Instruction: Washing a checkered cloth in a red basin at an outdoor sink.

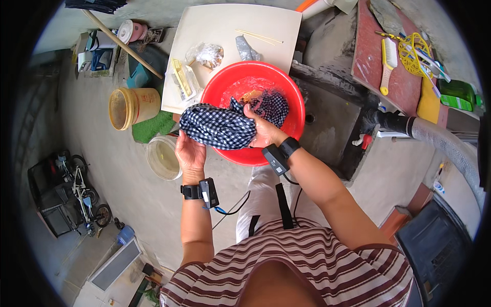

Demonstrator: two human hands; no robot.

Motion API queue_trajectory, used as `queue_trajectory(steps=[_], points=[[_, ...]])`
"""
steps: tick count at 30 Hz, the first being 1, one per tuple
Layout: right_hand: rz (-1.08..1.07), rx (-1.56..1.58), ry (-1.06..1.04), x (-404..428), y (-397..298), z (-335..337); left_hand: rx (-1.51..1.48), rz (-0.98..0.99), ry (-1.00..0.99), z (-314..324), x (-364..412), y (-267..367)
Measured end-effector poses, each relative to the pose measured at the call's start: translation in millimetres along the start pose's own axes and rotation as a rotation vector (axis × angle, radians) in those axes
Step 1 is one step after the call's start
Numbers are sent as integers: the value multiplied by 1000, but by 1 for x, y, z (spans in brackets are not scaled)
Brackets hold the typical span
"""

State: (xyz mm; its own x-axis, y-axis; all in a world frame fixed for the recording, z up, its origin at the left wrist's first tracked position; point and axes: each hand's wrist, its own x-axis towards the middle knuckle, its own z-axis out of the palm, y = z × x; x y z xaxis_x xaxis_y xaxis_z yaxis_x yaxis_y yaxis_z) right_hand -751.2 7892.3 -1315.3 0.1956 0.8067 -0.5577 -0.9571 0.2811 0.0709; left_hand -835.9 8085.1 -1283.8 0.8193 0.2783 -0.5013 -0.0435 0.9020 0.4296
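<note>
Between my two hands is a bunched black-and-white checked cloth [218, 126], held over the near left rim of a red plastic basin [292, 136]. My left hand [191, 151] supports its left end from below, palm up. My right hand [266, 126] grips the right end, its thumb on top. More dark patterned fabric [274, 107] lies in the basin behind my right hand and seems joined to the checked cloth, though the join is hard to see. Something orange-brown [251, 96] shows beside it. The inside of the basin looks wet.
The basin overlaps a pale board [215, 23] carrying plastic bags [207, 55] and thin sticks [259, 36]. To the right is a concrete sink [326, 122] with a red-handled tap [366, 142]. A scrub brush [388, 63] lies beyond. Two buckets [144, 107] [163, 157] stand left.
</note>
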Motion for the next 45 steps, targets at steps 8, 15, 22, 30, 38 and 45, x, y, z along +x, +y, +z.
queue_trajectory(steps=[8,15,22,30,38,45], points=[[-8,136,-143,-19,17,21,249,-222,37,-1,17,-40],[47,-6,-211,-47,15,34,163,-391,-118,30,32,-19],[-318,-1038,-3,-65,6,72,497,-429,-69,79,28,-12],[-251,-1914,342,-55,16,55,1598,59,-177,78,29,-49],[-209,-1281,-25,-91,-5,51,344,-407,-295,54,5,-25],[110,-337,-175,-101,5,46,268,-396,-502,83,-26,-35]])
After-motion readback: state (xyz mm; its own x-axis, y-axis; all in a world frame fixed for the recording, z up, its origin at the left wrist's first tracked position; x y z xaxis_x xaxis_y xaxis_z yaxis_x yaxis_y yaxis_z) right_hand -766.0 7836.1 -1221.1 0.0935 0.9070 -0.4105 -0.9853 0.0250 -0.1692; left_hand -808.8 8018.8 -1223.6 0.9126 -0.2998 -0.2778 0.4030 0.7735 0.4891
